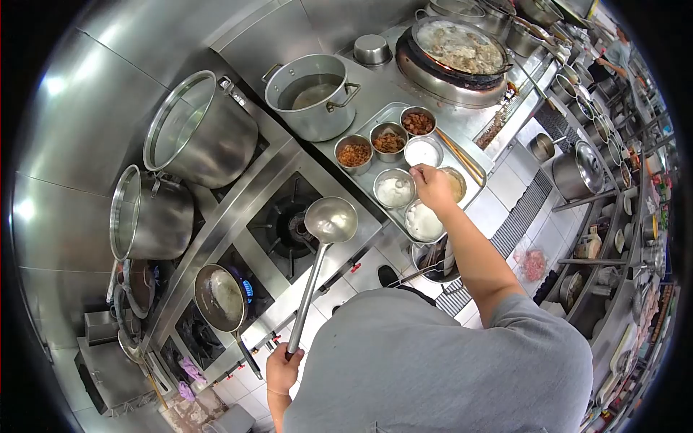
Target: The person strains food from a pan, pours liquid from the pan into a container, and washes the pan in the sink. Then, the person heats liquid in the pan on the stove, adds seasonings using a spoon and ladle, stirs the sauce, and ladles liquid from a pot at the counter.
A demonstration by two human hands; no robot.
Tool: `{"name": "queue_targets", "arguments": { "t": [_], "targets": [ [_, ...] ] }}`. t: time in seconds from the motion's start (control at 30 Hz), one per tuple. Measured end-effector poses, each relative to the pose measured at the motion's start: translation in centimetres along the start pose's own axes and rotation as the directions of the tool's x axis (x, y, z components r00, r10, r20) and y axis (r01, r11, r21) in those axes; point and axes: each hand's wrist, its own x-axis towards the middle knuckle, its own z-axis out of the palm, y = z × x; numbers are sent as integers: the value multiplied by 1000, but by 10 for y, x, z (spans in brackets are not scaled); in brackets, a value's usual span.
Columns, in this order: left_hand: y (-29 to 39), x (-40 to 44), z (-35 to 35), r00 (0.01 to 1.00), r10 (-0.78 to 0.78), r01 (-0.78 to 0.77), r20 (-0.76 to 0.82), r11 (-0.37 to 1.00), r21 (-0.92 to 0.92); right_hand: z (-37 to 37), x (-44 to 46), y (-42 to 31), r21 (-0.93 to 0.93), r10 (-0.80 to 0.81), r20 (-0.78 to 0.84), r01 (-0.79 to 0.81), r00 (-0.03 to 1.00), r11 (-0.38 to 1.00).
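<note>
My left hand [282,369] is closed around the end of a long-handled metal ladle [330,221]. The ladle's bowl hangs over the edge of an unlit gas burner [292,224]. My right hand [432,185] is over the metal tray [473,196], its fingers drawn together. Whether they pinch anything is hidden. Below and around it are a bowl of white powder [395,189], another white-filled bowl [423,151], a larger bowl of white powder [423,220] and a partly covered bowl of tan contents [455,186]. Bowls of brown chopped food [354,154] and wooden chopsticks [462,159] share the tray.
A frying pan [220,297] with pale contents sits over a blue flame [247,290]. A large pot of liquid [310,92] stands behind the tray. Tall steel pots [206,137] line the left. A full wok [462,47] is at the back. Another person [616,59] stands far right.
</note>
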Motion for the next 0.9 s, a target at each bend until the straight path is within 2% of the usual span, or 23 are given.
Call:
{"name": "queue_targets", "arguments": {
  "t": [0.13,0.2,0.23,0.3,0.33,0.4,0.53,0.63,0.8,0.87,0.9],
  "targets": [
    [-3,4,4,1000,7,-8,7,996,90,13,9,17,10,-18,23,18,1000,1000],
    [-1,3,6,1000,16,-17,3,993,114,19,10,23,92,88,56,-92,995,991],
    [2,2,7,1000,25,-25,1,991,135,25,12,31,95,86,58,-91,995,991],
    [6,-1,10,1000,20,-20,-4,992,129,31,15,44,307,180,57,-189,982,933],
    [8,-1,11,1000,20,-19,-5,992,122,31,16,48,307,180,58,-189,982,933],
    [11,-1,13,1000,26,-24,-8,990,139,29,18,52,452,363,121,-377,924,808],
    [7,5,15,1000,-1,-1,20,990,139,28,19,51,496,376,130,-388,918,777],
    [11,8,15,1000,5,-9,24,983,185,23,18,47,426,330,145,-359,933,830],
    [17,13,13,1000,20,-24,18,978,205,15,21,47,506,442,187,-472,877,722],
    [19,14,13,1000,14,-18,23,982,190,4,19,43,536,434,192,-465,880,705],
    [31,13,11,999,46,-48,14,970,239,-2,18,39,565,427,195,-457,883,687]
  ]
}}
